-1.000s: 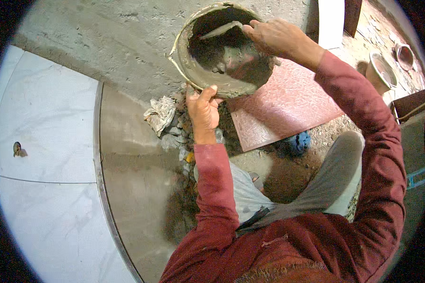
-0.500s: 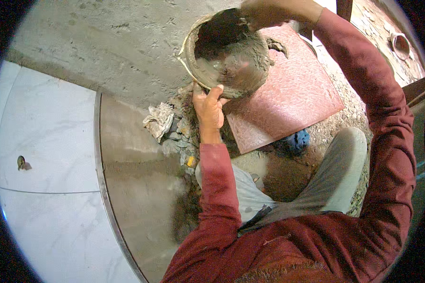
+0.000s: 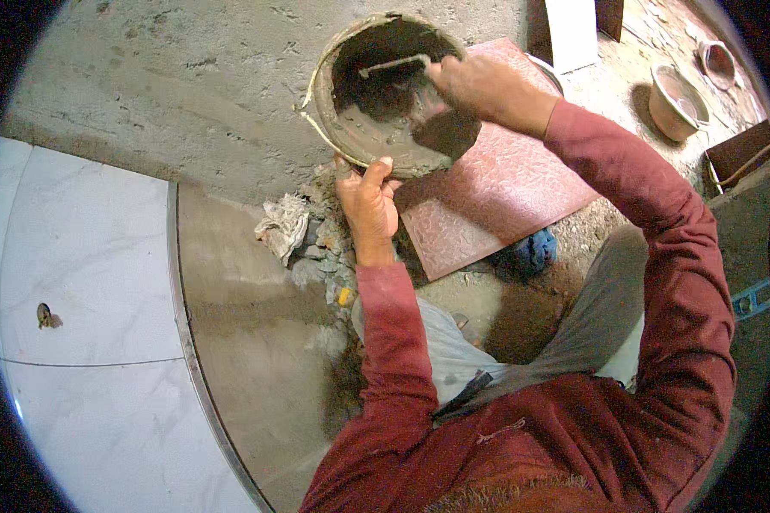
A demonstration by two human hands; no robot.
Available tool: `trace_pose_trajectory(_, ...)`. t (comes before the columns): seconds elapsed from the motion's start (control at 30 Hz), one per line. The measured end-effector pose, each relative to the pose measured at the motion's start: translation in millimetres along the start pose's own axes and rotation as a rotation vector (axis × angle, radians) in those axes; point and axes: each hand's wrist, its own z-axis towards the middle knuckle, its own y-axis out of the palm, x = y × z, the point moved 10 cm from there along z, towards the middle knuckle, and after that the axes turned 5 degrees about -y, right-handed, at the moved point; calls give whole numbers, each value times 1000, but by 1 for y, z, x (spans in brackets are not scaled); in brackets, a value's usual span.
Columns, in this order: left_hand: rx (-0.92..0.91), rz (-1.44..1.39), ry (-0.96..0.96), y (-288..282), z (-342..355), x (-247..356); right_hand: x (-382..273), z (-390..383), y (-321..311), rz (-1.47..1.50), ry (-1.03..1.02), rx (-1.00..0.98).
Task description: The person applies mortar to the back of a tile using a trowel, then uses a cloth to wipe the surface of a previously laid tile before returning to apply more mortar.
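A mortar-smeared bucket (image 3: 376, 154) is tilted with its mouth toward me, grey wet mortar (image 3: 402, 115) inside. My left hand (image 3: 370, 205) is closed on its near rim, thumb on top. My right hand (image 3: 479, 90) is closed around the handle of what looks like a trowel (image 3: 393, 65), seen almost edge-on inside the bucket mouth. The fingers hide the handle. A pale cord-like handle (image 3: 310, 103) runs along the bucket's left side. Under and to the right of the bucket lies a pinkish textured tile (image 3: 505, 205).
A rough cement wall (image 3: 188, 94) rises behind. White marbled tiles (image 3: 94, 256) with a metal edge strip (image 3: 180, 291) lie left. A crumpled rag (image 3: 284, 227), rubble and a blue round object (image 3: 536, 250) sit near my legs. Two bowls (image 3: 678, 103) and a level (image 3: 753, 299) are right.
My right hand has come down and nearer from the bucket's far rim, and the trowel now shows. The bucket has shifted slightly left, with my left hand still on its rim.
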Motion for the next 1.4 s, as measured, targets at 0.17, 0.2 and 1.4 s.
trace_pose_trajectory(0.17,66,158,-77,-9,0,-6,-7,-21,34,92,-134,-299)
trace_pose_trajectory(0.2,51,167,-35,-3,-3,-3,-3,-20,36,89,-122,-365)
trace_pose_trajectory(1.4,144,187,150,11,16,-31,-18,-23,99,483,152,-771)
